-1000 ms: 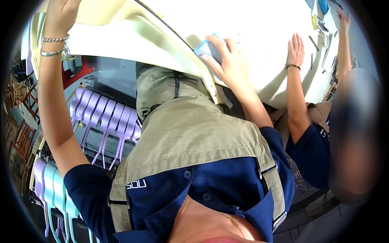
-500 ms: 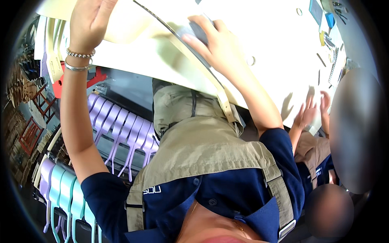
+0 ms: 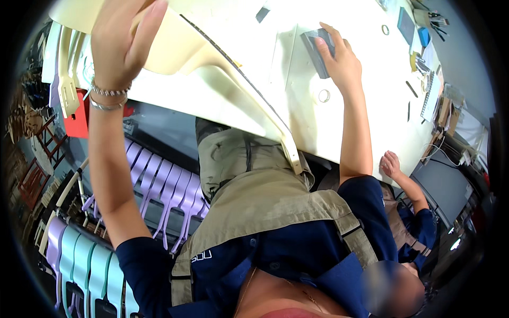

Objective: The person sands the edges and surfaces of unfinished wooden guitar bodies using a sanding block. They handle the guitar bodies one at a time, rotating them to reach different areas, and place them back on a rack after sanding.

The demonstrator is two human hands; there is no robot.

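Note:
My left hand [image 3: 124, 37], with two bracelets on the wrist, grips the upper edge of a large cream moulded plastic part [image 3: 212, 79]. That part slopes from the top left down to my lap, a dark seam running along its edge. My right hand [image 3: 342, 58] reaches out over the white table [image 3: 371, 79] and closes on a grey rectangular block [image 3: 315, 45] lying there. I wear a khaki apron over a dark blue shirt.
Lilac plastic parts [image 3: 164, 185] and mint ones [image 3: 85, 265] hang in rows at the lower left, near a red object [image 3: 79, 122]. A co-worker's hand [image 3: 391, 163] is at the table's right edge. A small ring [image 3: 323, 95], a notebook [image 3: 432, 95] and tools lie on the table.
My right hand has left the cream part's edge and gone out across the table onto the grey block. The co-worker's hands have dropped from the tabletop. My left hand stays on the part.

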